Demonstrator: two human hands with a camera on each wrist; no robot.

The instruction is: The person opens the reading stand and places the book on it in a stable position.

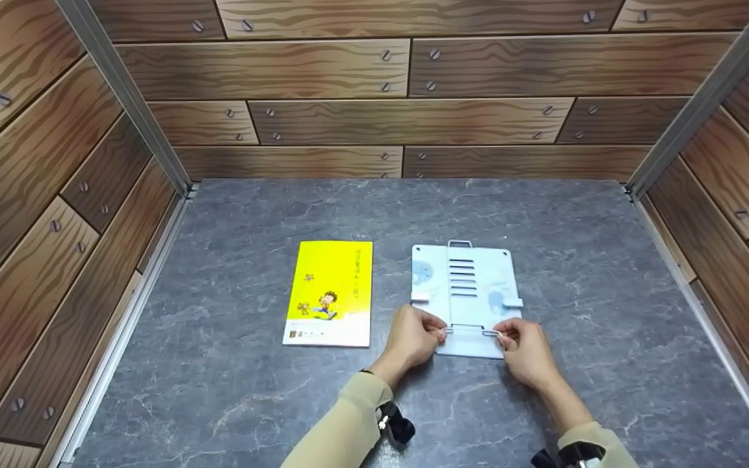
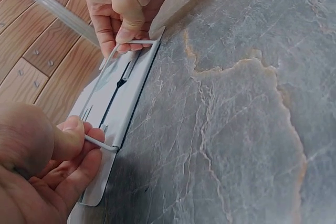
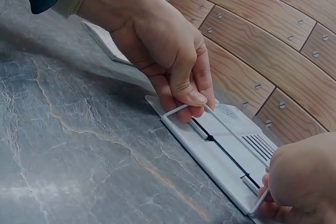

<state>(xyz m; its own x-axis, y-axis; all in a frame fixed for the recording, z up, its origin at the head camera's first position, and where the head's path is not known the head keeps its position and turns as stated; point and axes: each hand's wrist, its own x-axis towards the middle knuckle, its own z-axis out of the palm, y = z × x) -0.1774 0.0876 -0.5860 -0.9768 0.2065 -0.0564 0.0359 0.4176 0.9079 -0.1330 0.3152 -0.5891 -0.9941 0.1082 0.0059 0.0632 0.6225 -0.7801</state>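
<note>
White slotted stand (image 1: 463, 309) lying on tabletop (image 1: 231, 279), near yellow book (image 1: 330, 279), to its right, not touching. Left hand (image 1: 415, 335) and right hand (image 1: 528, 351): fingers curled, each pinching one corner of wire bar (image 3: 236, 137) at stand's near end.

- table (image 1: 238, 377): gray, marble-patterned top with pale and tan veins;
- 1 book (image 1: 329, 279): yellow cover with a white bottom strip, lying flat;
- 1 stand (image 1: 465, 312): pale blue, slotted, lying right of the book, apart from it
</note>
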